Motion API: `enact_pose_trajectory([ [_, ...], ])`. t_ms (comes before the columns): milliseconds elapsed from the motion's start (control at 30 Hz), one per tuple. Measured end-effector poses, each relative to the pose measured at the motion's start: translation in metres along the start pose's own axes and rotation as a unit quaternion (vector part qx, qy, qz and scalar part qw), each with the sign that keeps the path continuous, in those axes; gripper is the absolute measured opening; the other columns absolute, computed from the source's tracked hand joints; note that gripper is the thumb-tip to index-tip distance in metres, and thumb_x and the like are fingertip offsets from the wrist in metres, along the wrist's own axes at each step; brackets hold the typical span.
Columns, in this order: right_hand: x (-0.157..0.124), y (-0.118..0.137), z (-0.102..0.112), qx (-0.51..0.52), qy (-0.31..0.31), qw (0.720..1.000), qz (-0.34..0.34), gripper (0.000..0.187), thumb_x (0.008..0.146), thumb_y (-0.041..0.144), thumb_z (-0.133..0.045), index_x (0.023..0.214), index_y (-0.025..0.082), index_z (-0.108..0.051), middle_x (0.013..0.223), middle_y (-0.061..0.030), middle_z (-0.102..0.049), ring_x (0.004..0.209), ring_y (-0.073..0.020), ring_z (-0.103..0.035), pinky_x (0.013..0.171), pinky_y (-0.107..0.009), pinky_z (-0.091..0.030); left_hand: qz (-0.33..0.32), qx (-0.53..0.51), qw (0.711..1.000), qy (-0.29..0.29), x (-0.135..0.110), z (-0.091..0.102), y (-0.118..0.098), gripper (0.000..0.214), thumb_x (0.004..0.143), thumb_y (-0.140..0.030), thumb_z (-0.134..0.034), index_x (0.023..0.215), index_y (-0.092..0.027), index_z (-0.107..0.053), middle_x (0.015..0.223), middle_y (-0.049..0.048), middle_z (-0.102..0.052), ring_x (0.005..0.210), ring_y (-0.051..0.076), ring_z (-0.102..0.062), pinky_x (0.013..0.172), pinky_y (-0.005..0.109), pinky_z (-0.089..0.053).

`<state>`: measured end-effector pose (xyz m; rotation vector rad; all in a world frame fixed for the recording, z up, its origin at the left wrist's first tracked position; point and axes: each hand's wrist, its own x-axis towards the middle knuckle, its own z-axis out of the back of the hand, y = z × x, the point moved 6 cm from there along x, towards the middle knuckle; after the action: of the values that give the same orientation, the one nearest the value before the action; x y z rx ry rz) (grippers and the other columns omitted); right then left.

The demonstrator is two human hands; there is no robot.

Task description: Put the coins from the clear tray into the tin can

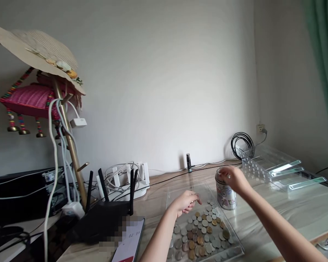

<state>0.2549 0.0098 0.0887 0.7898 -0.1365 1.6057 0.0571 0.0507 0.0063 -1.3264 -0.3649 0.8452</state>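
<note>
Forearms (161, 233) flank a coin-strewn tray (202, 189) on a desk (276, 207), grey wall (164, 72) beyond.

1. By the look of it, a room in a home.
2. A flower-trimmed hat (46, 47) and a pink bag (32, 100) with beaded straps hang on a stand (74, 156), like personal belongings.
3. A green curtain (324, 54) hangs at the right, near plain pale walls (164, 91) with a socket (260, 128).
4. A black router (104, 218) and white cables (55, 160) sit about a wood-grained table (278, 211), household fashion.
</note>
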Motion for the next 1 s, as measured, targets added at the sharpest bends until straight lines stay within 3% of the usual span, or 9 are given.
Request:
enact_pose_trajectory([
  [167,0.044,-0.037,0.010,-0.118,0.014,0.991,-0.068,0.019,0.066,0.022,-0.045,0.072,0.022,-0.064,0.075,-0.0042,-0.064,0.072,-0.0163,-0.056,0.061,-0.023,-0.036,-0.032,-0.032,0.998,-0.038,0.005,-0.001,0.007,0.039,0.070,-0.051,-0.047,0.074,-0.014,-0.057,0.044,-0.0085,-0.028,0.032,0.001,-0.015,0.035,0.018,-0.005],
  [400,0.049,-0.037,-0.002,-0.157,0.033,0.986,-0.046,0.018,0.060,0.014,-0.047,0.061,0.022,-0.063,0.066,-0.0055,-0.063,0.064,-0.0176,-0.055,0.059,-0.026,-0.033,-0.007,-0.151,0.988,-0.043,0.004,0.000,0.016,0.024,0.073,-0.037,-0.042,0.072,-0.014,-0.051,0.044,-0.0087,-0.030,0.030,0.001,-0.014,0.035,0.018,-0.004],
  [467,0.046,-0.029,0.003,-0.142,0.008,0.990,-0.022,0.017,0.063,0.016,-0.047,0.061,0.021,-0.063,0.064,-0.0049,-0.062,0.064,-0.0176,-0.055,0.062,-0.028,-0.033,-0.024,-0.173,0.984,-0.036,0.001,-0.001,0.013,0.023,0.074,-0.036,-0.043,0.077,-0.015,-0.050,0.045,-0.0087,-0.031,0.031,0.001,-0.014,0.035,0.018,-0.005],
  [567,0.033,-0.001,0.009,-0.070,-0.113,0.991,0.030,0.020,0.072,0.024,-0.044,0.073,0.019,-0.063,0.072,-0.0059,-0.062,0.069,-0.0171,-0.054,0.066,-0.028,-0.035,-0.050,-0.172,0.983,-0.032,-0.002,-0.002,0.007,0.027,0.074,-0.040,-0.045,0.084,-0.016,-0.050,0.048,-0.0084,-0.034,0.032,0.001,-0.016,0.036,0.018,-0.006],
  [633,0.019,0.024,-0.003,0.003,-0.137,0.988,0.071,0.025,0.077,0.029,-0.040,0.081,0.019,-0.062,0.078,-0.0065,-0.062,0.068,-0.0151,-0.054,0.063,-0.025,-0.037,-0.063,-0.170,0.983,-0.037,-0.003,-0.003,0.005,0.032,0.073,-0.044,-0.046,0.088,-0.017,-0.050,0.049,-0.0084,-0.034,0.033,0.000,-0.017,0.037,0.017,-0.006],
  [767,-0.002,0.070,-0.059,0.109,0.015,0.984,0.143,0.025,0.078,0.034,-0.040,0.084,0.021,-0.061,0.073,-0.0027,-0.061,0.059,-0.0121,-0.053,0.054,-0.022,-0.038,-0.078,-0.185,0.978,-0.051,-0.002,-0.001,0.005,0.034,0.073,-0.045,-0.047,0.094,-0.019,-0.048,0.048,-0.0091,-0.034,0.033,0.000,-0.017,0.037,0.017,-0.005],
  [833,-0.006,0.078,-0.073,0.132,0.049,0.979,0.150,0.024,0.079,0.032,-0.040,0.077,0.020,-0.061,0.068,-0.0018,-0.060,0.058,-0.0120,-0.052,0.055,-0.022,-0.038,-0.075,-0.193,0.977,-0.050,-0.001,0.000,0.006,0.033,0.073,-0.044,-0.048,0.096,-0.020,-0.047,0.048,-0.0092,-0.034,0.032,0.000,-0.017,0.037,0.017,-0.005],
  [900,-0.004,0.075,-0.066,0.148,0.030,0.977,0.150,0.024,0.079,0.029,-0.039,0.075,0.020,-0.061,0.070,-0.0024,-0.060,0.061,-0.0123,-0.053,0.057,-0.022,-0.039,-0.071,-0.207,0.975,-0.038,-0.001,-0.001,0.007,0.033,0.074,-0.044,-0.047,0.095,-0.019,-0.048,0.049,-0.0085,-0.034,0.032,0.000,-0.018,0.036,0.017,-0.005],
  [1000,0.006,0.050,-0.027,0.124,-0.096,0.980,0.122,0.024,0.079,0.029,-0.040,0.085,0.021,-0.062,0.083,-0.0039,-0.061,0.070,-0.0133,-0.054,0.064,-0.024,-0.040,-0.043,-0.258,0.965,-0.018,0.000,-0.001,0.011,0.030,0.075,-0.039,-0.046,0.092,-0.015,-0.052,0.052,-0.0065,-0.036,0.034,0.000,-0.019,0.035,0.016,-0.004],
])
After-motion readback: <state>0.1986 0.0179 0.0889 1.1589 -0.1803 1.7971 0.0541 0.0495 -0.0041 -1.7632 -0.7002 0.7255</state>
